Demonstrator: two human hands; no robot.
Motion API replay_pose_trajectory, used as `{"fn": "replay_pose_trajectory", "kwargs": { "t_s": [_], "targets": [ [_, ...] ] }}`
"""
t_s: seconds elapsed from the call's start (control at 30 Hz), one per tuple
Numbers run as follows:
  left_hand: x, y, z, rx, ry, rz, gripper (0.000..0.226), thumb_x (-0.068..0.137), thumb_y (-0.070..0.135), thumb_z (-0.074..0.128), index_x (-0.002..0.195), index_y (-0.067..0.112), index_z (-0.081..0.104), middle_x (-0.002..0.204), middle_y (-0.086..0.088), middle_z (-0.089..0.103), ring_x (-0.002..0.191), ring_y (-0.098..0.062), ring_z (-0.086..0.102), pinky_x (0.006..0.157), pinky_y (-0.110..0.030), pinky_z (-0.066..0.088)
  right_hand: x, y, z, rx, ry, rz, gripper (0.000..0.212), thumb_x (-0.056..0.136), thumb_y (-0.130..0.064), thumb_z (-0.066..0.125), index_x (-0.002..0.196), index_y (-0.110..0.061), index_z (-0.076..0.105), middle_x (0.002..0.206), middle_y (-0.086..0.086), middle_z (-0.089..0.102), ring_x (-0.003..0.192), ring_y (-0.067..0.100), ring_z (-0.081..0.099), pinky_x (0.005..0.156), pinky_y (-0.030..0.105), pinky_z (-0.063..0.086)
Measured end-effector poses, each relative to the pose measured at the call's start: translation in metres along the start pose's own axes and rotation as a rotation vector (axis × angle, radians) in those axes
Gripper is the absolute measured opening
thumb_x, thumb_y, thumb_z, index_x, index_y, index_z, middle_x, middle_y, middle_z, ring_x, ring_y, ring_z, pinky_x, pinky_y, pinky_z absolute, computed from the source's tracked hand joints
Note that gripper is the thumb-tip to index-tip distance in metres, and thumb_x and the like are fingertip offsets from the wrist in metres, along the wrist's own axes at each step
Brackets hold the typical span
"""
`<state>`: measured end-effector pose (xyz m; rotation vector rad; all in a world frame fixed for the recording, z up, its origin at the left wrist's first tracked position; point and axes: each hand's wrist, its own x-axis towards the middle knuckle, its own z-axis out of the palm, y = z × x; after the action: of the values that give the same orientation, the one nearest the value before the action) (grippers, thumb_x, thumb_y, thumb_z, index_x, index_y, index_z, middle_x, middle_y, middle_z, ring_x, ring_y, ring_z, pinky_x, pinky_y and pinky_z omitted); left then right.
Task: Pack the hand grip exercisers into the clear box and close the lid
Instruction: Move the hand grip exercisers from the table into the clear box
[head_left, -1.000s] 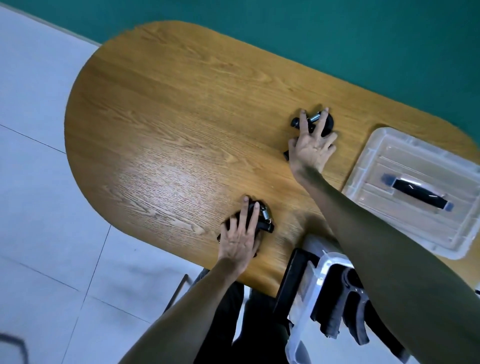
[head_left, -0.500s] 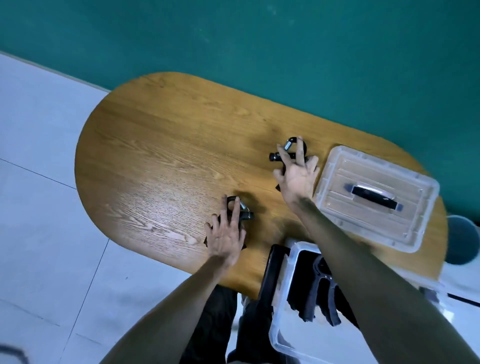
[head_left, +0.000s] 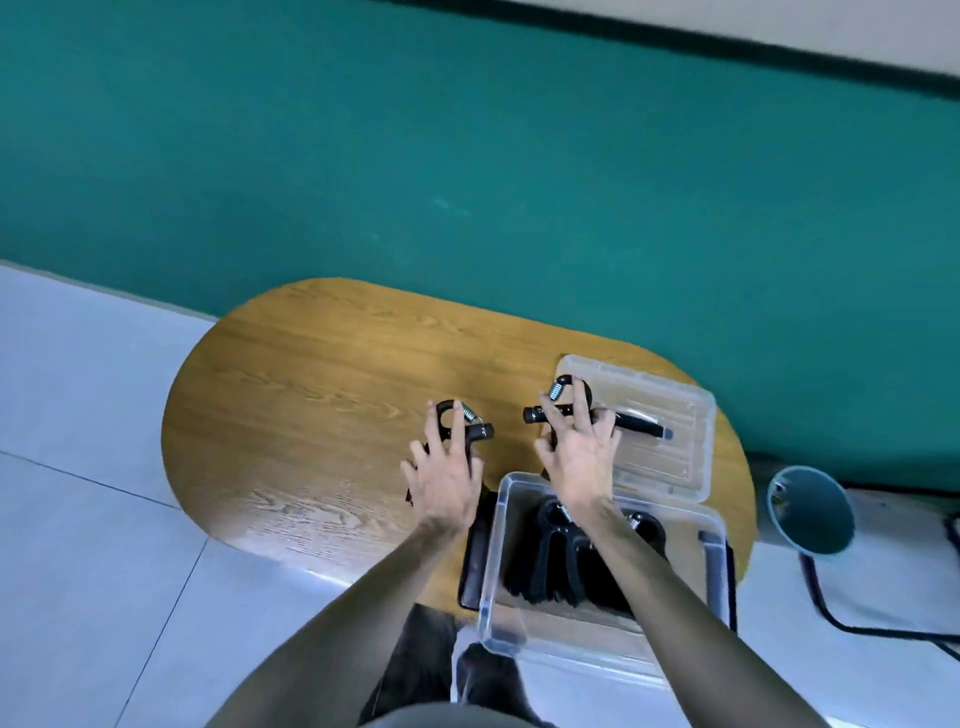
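Beyond the clear box (head_left: 597, 613), on the far side of it across the wooden table (head_left: 311, 415), each hand carries one black exerciser. The left hand (head_left: 441, 478), just left of the box's far corner, grasps a gripper (head_left: 467, 426) whose spring end and one handle stick out past the fingers. The right hand (head_left: 579, 457), over the box's far rim, holds the other exerciser (head_left: 563, 397), its coil and looped top showing above the fingertips. Behind the box lies the lid (head_left: 670, 415), flat on the table with its black handle up. This looks like the loading step, two pieces on their way in; next they would need lowering into the box beside the exercisers already packed (head_left: 561, 561), then the lid fetched from behind. Both arms cover much of the box's inside, so how many lie there, and how much room is left, cannot be made out. Each palm hides its exerciser's lower handles.
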<state>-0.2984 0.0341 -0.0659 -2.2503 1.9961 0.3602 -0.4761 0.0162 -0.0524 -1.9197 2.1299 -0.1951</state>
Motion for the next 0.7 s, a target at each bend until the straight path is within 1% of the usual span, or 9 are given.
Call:
{"fn": "replay_pose_trajectory", "kwargs": {
  "t_s": [0.07,0.13,0.27,0.33,0.4,0.47,0.5,0.6,0.7],
  "targets": [
    [-0.016,0.015,-0.004,-0.007,0.033,0.039,0.078,0.102,0.049,0.033,0.158,0.031,-0.019,0.169,-0.008,-0.01,0.097,-0.02,0.038,0.08,-0.036,0.039,-0.023,0.01,-0.008,-0.002,0.026,0.013,0.059,0.088,-0.021,0.063,0.144,-0.034,0.051,0.166,0.007,0.019,0.098,0.031,0.036,0.081,0.045,0.04],
    [-0.034,0.028,-0.003,-0.033,0.052,0.086,0.078,0.102,0.047,0.036,0.159,0.03,-0.015,0.169,-0.009,-0.01,0.098,-0.023,0.041,0.08,-0.038,0.039,-0.046,0.022,-0.014,0.001,0.058,0.017,0.058,0.086,-0.022,0.068,0.142,-0.033,0.053,0.165,0.01,0.022,0.092,0.032,0.037,0.078,0.046,0.043],
    [-0.072,0.051,0.002,-0.039,0.078,0.175,0.076,0.102,0.048,0.036,0.161,0.029,-0.008,0.169,-0.01,-0.006,0.098,-0.026,0.045,0.08,-0.04,0.043,-0.091,0.049,-0.017,0.021,0.111,0.049,0.064,0.084,-0.02,0.072,0.144,-0.032,0.053,0.166,0.01,0.019,0.089,0.032,0.037,0.08,0.049,0.045],
    [-0.09,0.061,0.007,-0.034,0.056,0.217,0.075,0.103,0.048,0.034,0.161,0.03,-0.009,0.169,-0.01,-0.006,0.102,-0.026,0.046,0.084,-0.041,0.044,-0.112,0.063,-0.014,0.018,0.11,0.092,0.064,0.083,-0.021,0.076,0.142,-0.031,0.054,0.165,0.01,0.021,0.09,0.032,0.038,0.081,0.05,0.046],
    [-0.105,0.068,0.014,-0.026,0.031,0.254,0.075,0.103,0.047,0.034,0.161,0.03,-0.01,0.169,-0.01,-0.007,0.111,-0.029,0.045,0.091,-0.043,0.043,-0.13,0.075,-0.01,0.028,0.109,0.133,0.064,0.079,-0.02,0.079,0.139,-0.031,0.058,0.164,0.01,0.026,0.091,0.033,0.039,0.078,0.051,0.047],
    [-0.118,0.076,0.022,-0.027,0.006,0.279,0.077,0.103,0.047,0.036,0.16,0.031,-0.012,0.169,-0.01,-0.005,0.122,-0.031,0.042,0.097,-0.045,0.042,-0.147,0.089,-0.006,0.035,0.08,0.169,0.064,0.079,-0.02,0.077,0.139,-0.033,0.058,0.165,0.007,0.025,0.094,0.033,0.039,0.081,0.051,0.046],
    [-0.123,0.079,0.026,-0.035,-0.013,0.283,0.077,0.103,0.046,0.038,0.16,0.031,-0.012,0.169,-0.01,-0.003,0.125,-0.031,0.041,0.099,-0.045,0.041,-0.154,0.096,-0.003,0.036,0.051,0.189,0.064,0.081,-0.021,0.074,0.14,-0.035,0.056,0.166,0.005,0.022,0.097,0.033,0.038,0.084,0.051,0.044],
    [-0.134,0.09,0.036,-0.033,-0.054,0.286,0.077,0.103,0.043,0.041,0.16,0.033,-0.011,0.169,-0.009,0.0,0.122,-0.028,0.041,0.099,-0.044,0.039,-0.169,0.114,0.008,0.037,-0.04,0.241,0.065,0.087,-0.025,0.065,0.147,-0.041,0.045,0.168,-0.001,0.012,0.106,0.032,0.036,0.094,0.05,0.04],
    [-0.138,0.1,0.047,-0.032,-0.086,0.282,0.077,0.103,0.043,0.041,0.16,0.034,-0.01,0.169,-0.009,-0.003,0.121,-0.026,0.041,0.1,-0.044,0.04,-0.172,0.126,0.017,0.06,-0.082,0.268,0.065,0.089,-0.026,0.061,0.149,-0.041,0.041,0.169,-0.002,0.008,0.11,0.031,0.036,0.099,0.05,0.037]
  ]
}}
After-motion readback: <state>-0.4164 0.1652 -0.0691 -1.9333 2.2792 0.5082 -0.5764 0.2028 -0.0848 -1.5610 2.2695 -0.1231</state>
